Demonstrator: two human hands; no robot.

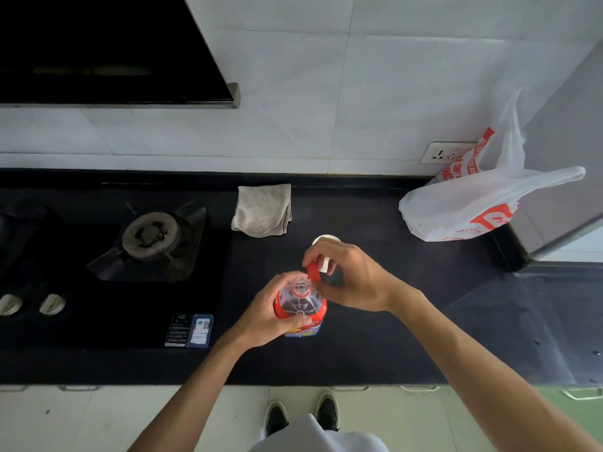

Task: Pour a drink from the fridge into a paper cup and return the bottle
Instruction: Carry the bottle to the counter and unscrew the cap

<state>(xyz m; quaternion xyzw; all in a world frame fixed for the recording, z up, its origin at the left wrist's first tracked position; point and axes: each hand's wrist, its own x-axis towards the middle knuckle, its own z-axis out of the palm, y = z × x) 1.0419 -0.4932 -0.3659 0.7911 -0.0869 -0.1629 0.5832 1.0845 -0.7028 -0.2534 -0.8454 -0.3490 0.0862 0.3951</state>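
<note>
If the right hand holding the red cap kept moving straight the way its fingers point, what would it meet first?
Probably the left hand gripping the clear red-labelled bottle; the right hand points left, though depth is uncertain.

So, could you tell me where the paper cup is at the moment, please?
In the head view the paper cup stands on the dark counter just beyond the bottle, mostly hidden behind the right hand holding the red cap.

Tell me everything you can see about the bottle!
The bottle is clear plastic with a red label and dark drink inside. It stands upright on the black counter. Its mouth is open, ringed by a red band. The left hand grips its side, while the right hand holds the red cap just off the mouth. A white paper cup stands just behind it.
</note>
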